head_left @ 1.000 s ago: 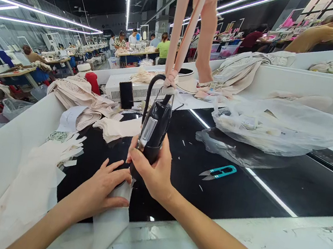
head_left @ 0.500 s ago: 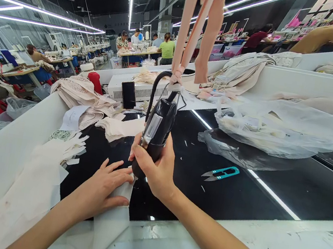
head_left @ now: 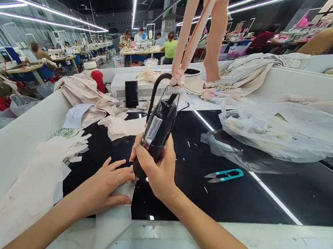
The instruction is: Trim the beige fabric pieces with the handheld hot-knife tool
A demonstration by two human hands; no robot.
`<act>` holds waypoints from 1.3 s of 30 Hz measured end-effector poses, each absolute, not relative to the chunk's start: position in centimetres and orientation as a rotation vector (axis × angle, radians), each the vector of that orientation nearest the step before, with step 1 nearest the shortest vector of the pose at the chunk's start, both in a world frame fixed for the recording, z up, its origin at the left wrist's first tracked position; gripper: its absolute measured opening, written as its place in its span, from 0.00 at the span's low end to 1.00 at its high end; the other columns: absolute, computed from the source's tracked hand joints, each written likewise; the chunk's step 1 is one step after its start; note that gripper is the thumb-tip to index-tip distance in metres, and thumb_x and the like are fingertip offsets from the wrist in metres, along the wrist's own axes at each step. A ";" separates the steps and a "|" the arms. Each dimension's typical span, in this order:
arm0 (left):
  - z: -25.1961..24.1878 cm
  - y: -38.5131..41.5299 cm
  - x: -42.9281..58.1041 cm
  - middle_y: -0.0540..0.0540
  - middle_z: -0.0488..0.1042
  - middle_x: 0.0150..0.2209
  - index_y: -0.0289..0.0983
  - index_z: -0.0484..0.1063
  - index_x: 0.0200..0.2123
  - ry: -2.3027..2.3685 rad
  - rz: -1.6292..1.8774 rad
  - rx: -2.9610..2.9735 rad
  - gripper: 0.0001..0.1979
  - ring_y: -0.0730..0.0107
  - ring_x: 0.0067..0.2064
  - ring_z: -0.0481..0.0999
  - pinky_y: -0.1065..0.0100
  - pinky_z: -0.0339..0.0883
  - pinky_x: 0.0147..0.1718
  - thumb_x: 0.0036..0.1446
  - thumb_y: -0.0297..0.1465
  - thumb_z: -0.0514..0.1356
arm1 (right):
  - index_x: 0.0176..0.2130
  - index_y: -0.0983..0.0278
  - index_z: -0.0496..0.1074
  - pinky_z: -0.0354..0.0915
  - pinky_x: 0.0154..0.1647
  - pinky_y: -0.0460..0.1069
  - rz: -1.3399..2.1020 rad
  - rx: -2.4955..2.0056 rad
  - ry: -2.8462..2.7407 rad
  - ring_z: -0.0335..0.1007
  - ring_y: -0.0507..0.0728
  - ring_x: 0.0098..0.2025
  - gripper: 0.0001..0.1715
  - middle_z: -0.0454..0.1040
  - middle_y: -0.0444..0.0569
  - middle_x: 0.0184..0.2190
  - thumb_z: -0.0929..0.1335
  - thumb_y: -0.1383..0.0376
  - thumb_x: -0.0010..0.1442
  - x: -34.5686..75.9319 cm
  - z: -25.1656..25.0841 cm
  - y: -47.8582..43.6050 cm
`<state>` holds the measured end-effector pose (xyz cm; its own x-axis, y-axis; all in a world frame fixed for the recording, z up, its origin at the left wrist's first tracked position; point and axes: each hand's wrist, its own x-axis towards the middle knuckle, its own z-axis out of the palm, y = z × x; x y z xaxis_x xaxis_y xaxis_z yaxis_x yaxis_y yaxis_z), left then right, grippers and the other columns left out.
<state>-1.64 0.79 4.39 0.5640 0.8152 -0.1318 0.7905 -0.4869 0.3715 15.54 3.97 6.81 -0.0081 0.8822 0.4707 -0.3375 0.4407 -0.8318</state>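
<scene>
My right hand (head_left: 159,169) is wrapped round a black corded handheld power tool (head_left: 162,121) with a silver switch plate. The tool stands upright, tied at its top to pink fabric strips (head_left: 187,31) that hang from above. Its lower tip meets the end of a pale fabric piece (head_left: 115,219); the exact contact is hidden. My left hand (head_left: 109,187) lies flat on that piece with its fingers spread, close beside the tool's tip. The fabric runs over the table's front edge towards me. Teal thread snips (head_left: 224,175) rest on the black tabletop (head_left: 180,194) to the right.
A layered stack of pale fabric pieces (head_left: 35,171) lies at left, below a folded beige bundle (head_left: 90,95). Behind the tool are another small fabric pile (head_left: 122,127) and a phone (head_left: 131,93). A clear plastic bag (head_left: 291,131) with scraps sits at right. Several people work at distant tables.
The whole view has shifted slightly to the right. Both hands, the tool and the fabric keep nearly the same places relative to each other.
</scene>
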 end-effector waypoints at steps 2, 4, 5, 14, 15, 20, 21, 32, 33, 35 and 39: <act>4.4 0.8 -1.6 0.45 0.70 0.68 0.46 0.73 0.58 1.300 0.078 2.402 0.19 0.44 0.75 0.55 0.26 0.39 0.70 0.65 0.32 0.69 | 0.40 0.57 0.64 0.67 0.27 0.49 1.072 -0.554 -1.190 0.67 0.51 0.25 0.15 0.69 0.38 0.29 0.73 0.60 0.58 15.6 6.9 3.7; 4.5 0.8 -1.5 0.44 0.68 0.69 0.46 0.72 0.59 1.302 0.069 2.397 0.20 0.43 0.75 0.54 0.25 0.38 0.70 0.65 0.31 0.68 | 0.41 0.57 0.64 0.68 0.27 0.49 1.093 -0.517 -1.174 0.68 0.51 0.26 0.16 0.70 0.38 0.30 0.73 0.61 0.58 15.5 6.8 3.3; 4.6 0.8 -1.5 0.43 0.68 0.70 0.46 0.72 0.60 1.303 0.064 2.398 0.21 0.43 0.75 0.54 0.26 0.38 0.70 0.65 0.31 0.68 | 0.41 0.57 0.65 0.69 0.27 0.49 1.103 -0.498 -1.176 0.68 0.51 0.26 0.16 0.71 0.39 0.30 0.74 0.61 0.57 15.5 6.8 3.2; 4.4 0.8 -2.0 0.40 0.66 0.70 0.45 0.72 0.61 1.253 0.119 2.438 0.24 0.41 0.75 0.57 0.26 0.45 0.69 0.63 0.32 0.70 | 0.43 0.57 0.66 0.70 0.27 0.48 1.135 -0.457 -1.181 0.68 0.51 0.27 0.14 0.71 0.39 0.31 0.73 0.63 0.59 15.7 6.8 2.6; 4.3 0.8 -2.1 0.40 0.68 0.69 0.45 0.73 0.61 1.243 0.139 2.451 0.24 0.41 0.74 0.57 0.27 0.46 0.69 0.63 0.32 0.71 | 0.44 0.57 0.66 0.71 0.27 0.48 1.138 -0.450 -1.173 0.68 0.51 0.27 0.15 0.71 0.39 0.31 0.74 0.63 0.59 15.7 6.9 2.5; 4.0 0.9 -2.2 0.39 0.71 0.66 0.45 0.66 0.68 1.241 0.166 2.464 0.34 0.41 0.74 0.58 0.27 0.49 0.69 0.62 0.31 0.71 | 0.44 0.56 0.66 0.72 0.27 0.49 1.185 -0.414 -1.185 0.69 0.51 0.26 0.21 0.72 0.39 0.32 0.77 0.60 0.57 15.6 6.6 2.0; 4.0 1.0 -2.2 0.38 0.71 0.66 0.45 0.64 0.70 1.242 0.168 2.466 0.36 0.40 0.74 0.58 0.27 0.49 0.69 0.62 0.31 0.71 | 0.44 0.56 0.66 0.73 0.27 0.49 1.184 -0.414 -1.195 0.69 0.51 0.26 0.21 0.72 0.39 0.32 0.77 0.60 0.57 15.6 6.4 2.0; 2.5 -3.5 -1.7 0.41 0.78 0.45 0.38 0.72 0.50 1.511 0.643 2.874 0.07 0.56 0.45 0.81 0.57 0.80 0.44 0.71 0.30 0.61 | 0.41 0.57 0.65 0.69 0.26 0.48 1.128 -0.431 -1.195 0.68 0.51 0.25 0.17 0.72 0.38 0.29 0.75 0.59 0.60 16.5 7.2 2.6; 2.4 -4.3 -1.4 0.44 0.77 0.39 0.38 0.71 0.48 1.535 0.636 2.908 0.05 0.59 0.39 0.80 0.59 0.79 0.39 0.72 0.28 0.58 | 0.41 0.57 0.64 0.68 0.26 0.48 1.121 -0.436 -1.195 0.68 0.51 0.25 0.17 0.72 0.38 0.29 0.75 0.59 0.60 16.6 7.3 2.8; 2.0 -5.5 -0.8 0.47 0.75 0.34 0.38 0.71 0.46 1.524 0.574 2.944 0.06 0.61 0.33 0.78 0.61 0.78 0.33 0.73 0.26 0.54 | 0.40 0.57 0.64 0.68 0.26 0.48 1.107 -0.455 -1.200 0.68 0.51 0.25 0.17 0.73 0.39 0.30 0.76 0.59 0.59 16.8 7.3 3.1; 1.1 -5.6 -0.4 0.43 0.77 0.38 0.36 0.71 0.50 1.529 0.544 2.945 0.12 0.59 0.36 0.80 0.59 0.80 0.36 0.69 0.21 0.52 | 0.40 0.57 0.64 0.68 0.25 0.48 1.101 -0.447 -1.196 0.68 0.51 0.24 0.18 0.72 0.38 0.30 0.76 0.60 0.59 17.2 7.5 3.4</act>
<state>-0.43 -5.60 1.06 0.5397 0.7514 0.3796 0.8224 -0.5670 -0.0468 17.17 3.44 7.49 -0.0365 0.8583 0.5119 -0.4385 0.4465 -0.7799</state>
